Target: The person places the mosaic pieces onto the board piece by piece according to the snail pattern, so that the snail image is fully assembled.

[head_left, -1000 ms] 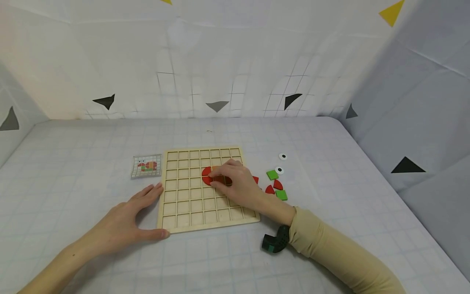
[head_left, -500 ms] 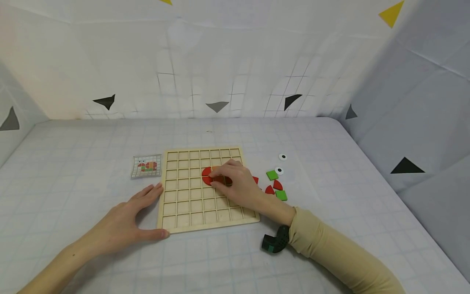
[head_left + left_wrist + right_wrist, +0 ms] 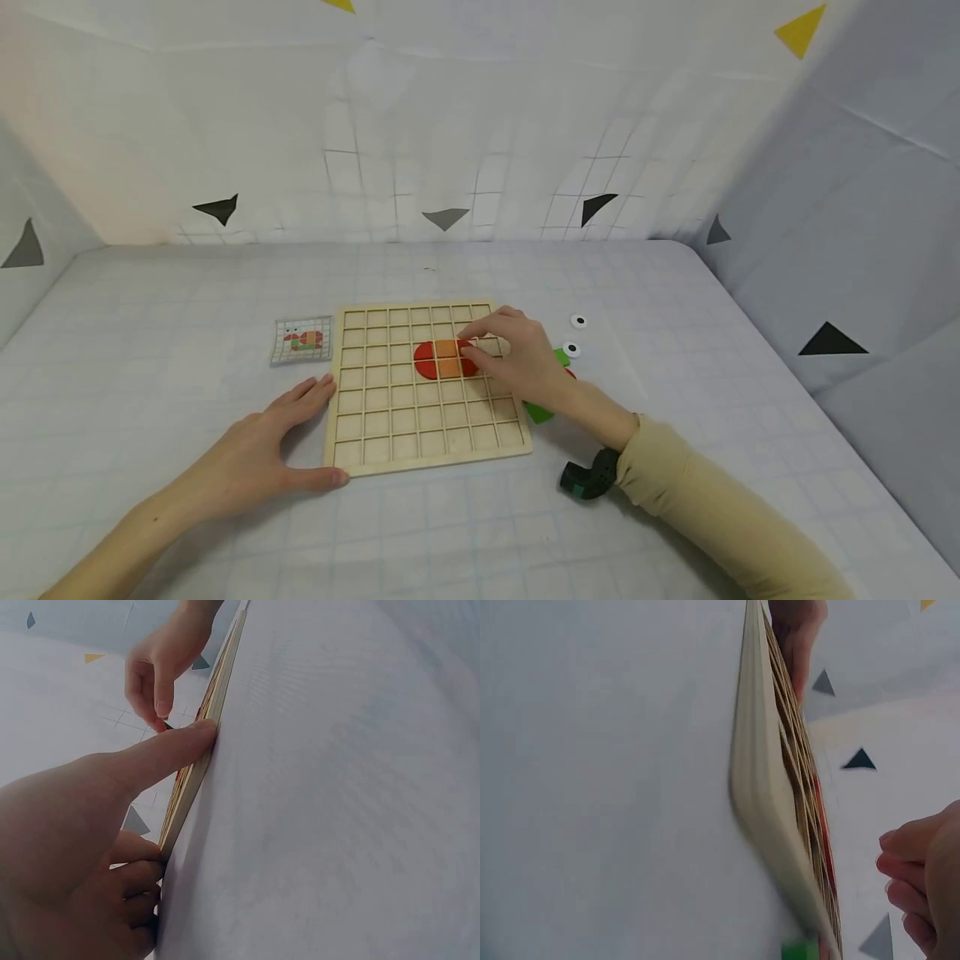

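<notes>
A pale wooden grid board [image 3: 390,425] lies on the table. Near its centre, two orange squares [image 3: 447,358] sit between red rounded pieces [image 3: 425,360], together forming an oval. My left hand [image 3: 251,458] rests at the board's left edge, thumb at the near corner and fingertips against the side. In the left wrist view, the left thumb [image 3: 161,757] touches the board's edge. My right hand [image 3: 525,354] is over the board's right part, thumb and index finger slightly apart near the oval's right end. No piece is clearly visible between them.
A small picture card [image 3: 302,340] lies left of the board. Right of it are two eye discs [image 3: 578,321], a green square [image 3: 538,412] and other pieces partly hidden by the right hand. A dark wrist device [image 3: 588,477] sits by the beige sleeve [image 3: 697,492].
My right hand has shifted right from the oval, uncovering the orange squares and the red right end. A green square by the board's edge has come into view. The left hand stays put.
</notes>
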`<state>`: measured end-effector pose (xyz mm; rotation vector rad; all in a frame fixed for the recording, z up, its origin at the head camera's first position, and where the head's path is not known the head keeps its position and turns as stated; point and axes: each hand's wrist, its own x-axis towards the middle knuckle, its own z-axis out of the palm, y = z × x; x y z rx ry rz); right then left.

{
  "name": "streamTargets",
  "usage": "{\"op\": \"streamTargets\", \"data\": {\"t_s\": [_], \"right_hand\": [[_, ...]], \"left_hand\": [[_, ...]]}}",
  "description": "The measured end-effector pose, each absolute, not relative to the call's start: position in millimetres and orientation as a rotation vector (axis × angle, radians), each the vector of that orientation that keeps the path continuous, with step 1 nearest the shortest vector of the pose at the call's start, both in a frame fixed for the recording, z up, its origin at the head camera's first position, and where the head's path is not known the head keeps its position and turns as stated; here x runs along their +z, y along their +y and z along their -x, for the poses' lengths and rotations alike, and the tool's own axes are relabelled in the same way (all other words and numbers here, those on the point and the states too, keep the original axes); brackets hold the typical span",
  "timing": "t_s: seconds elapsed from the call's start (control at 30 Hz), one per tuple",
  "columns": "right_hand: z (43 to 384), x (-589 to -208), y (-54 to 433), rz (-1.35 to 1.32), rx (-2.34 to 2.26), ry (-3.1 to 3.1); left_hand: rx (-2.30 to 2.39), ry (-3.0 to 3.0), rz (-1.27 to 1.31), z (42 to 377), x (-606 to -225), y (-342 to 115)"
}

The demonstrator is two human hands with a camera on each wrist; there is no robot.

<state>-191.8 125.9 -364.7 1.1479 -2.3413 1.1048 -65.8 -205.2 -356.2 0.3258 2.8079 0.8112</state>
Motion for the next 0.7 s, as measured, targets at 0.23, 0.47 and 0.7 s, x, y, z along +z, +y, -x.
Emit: {"op": "streamTargets", "data": {"t_s": [0.23,0.47,0.7], "right_hand": [[199,-368,170,-1.081,1.081,-2.423],[197,-376,206,-1.008,1.034,-2.518],[190,-382,236,-1.007,1.045,-2.557]], "left_hand": [[0.812,2.817,-0.330,65,-357,-205],[0.810,2.808,-0.314,65,-357,-206],[0.802,2.806,-0.313,66,-356,-205]]}}
